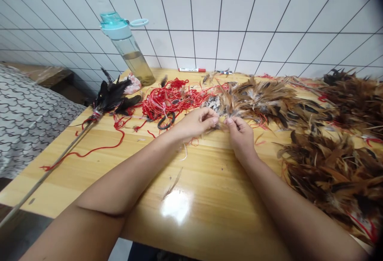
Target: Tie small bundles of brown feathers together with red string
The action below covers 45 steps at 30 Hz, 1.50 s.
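Observation:
My left hand (200, 122) is closed, thumb against the curled fingers, beside a pile of brown feathers (257, 95). Just to its right, my right hand (241, 135) pinches thumb and forefinger together at the pile's near edge. Whatever sits between the fingertips of either hand is too small to make out. Pale fluffy feather ends (213, 103) lie right behind the two hands. Left of them spreads a tangle of red string (164, 99), with a black scissors handle (166, 120) at its near side.
A stick (60, 158) with black feathers (110, 93) tied on lies along the left side. A water bottle (134, 59) stands by the tiled wall, near a red-and-white marker (191, 69). More brown feathers (332, 173) cover the right side of the wooden table (209, 205).

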### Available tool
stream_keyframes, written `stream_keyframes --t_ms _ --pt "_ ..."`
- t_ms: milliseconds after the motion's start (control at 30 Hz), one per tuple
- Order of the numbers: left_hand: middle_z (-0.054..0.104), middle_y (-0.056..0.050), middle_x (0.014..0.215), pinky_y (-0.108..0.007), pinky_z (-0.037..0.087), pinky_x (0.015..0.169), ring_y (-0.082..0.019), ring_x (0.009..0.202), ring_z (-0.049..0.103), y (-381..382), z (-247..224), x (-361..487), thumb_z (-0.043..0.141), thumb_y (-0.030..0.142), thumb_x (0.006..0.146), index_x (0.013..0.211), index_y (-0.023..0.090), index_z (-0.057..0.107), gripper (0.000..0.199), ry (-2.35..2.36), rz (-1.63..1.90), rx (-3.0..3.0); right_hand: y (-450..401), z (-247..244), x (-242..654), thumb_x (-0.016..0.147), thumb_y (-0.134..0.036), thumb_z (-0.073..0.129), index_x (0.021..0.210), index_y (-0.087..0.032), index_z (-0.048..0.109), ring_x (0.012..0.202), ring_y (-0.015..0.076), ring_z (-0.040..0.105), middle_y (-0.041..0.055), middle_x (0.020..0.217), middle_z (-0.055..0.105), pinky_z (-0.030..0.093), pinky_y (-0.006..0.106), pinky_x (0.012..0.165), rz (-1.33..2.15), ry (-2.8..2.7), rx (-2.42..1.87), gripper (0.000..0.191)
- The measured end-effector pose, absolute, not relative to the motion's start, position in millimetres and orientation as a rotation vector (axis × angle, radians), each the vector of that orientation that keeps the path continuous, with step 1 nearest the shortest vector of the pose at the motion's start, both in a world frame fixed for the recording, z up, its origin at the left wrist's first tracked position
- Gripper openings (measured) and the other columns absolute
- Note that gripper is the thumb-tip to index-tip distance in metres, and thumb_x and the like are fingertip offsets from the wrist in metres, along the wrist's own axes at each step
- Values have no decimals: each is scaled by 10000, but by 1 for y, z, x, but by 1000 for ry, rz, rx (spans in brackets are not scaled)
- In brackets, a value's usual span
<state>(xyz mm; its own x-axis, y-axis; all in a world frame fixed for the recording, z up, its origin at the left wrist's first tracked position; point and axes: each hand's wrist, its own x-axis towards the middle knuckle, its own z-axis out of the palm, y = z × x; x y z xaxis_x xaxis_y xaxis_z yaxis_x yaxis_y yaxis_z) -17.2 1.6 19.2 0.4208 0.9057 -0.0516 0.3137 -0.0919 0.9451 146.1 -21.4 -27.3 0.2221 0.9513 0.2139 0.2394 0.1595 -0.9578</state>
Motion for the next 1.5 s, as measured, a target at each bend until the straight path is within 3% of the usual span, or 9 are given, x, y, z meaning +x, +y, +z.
stream_keyframes --t_ms 267,667,1000,1333,1500 --pt "676 -51 936 -339 445 870 -184 923 584 11 18 -26 514 167 836 890 173 678 173 1285 739 2358 -20 -24 148 807 -403 515 724 -197 618 729 177 546 12 698 617 418 311 742 763 -1222 -1353 244" --pt "639 -80 950 -338 450 830 -225 948 569 9 20 -27 530 169 812 890 193 690 180 1425 233 2643 -21 -25 148 821 -397 510 736 -199 622 720 174 528 7 681 612 412 298 708 729 -1273 -1358 243" --pt "605 -1 728 -250 408 656 -127 675 537 17 13 -30 508 174 789 807 166 588 83 1397 789 2235 -23 -23 147 827 -401 501 736 -196 619 720 171 524 9 702 621 407 297 706 737 -1287 -1362 253" --pt "602 8 711 -233 428 643 -115 670 543 23 9 -30 586 258 752 753 157 552 107 1302 939 1828 -23 -25 147 838 -386 498 733 -194 621 686 161 528 2 686 618 405 293 683 725 -1331 -1384 251" --pt "593 6 714 -228 433 659 -102 662 541 18 18 -27 642 333 754 755 150 564 200 1132 1023 1630 -22 -27 146 827 -375 516 729 -204 660 746 184 581 20 744 666 431 323 754 707 -1353 -1350 244"
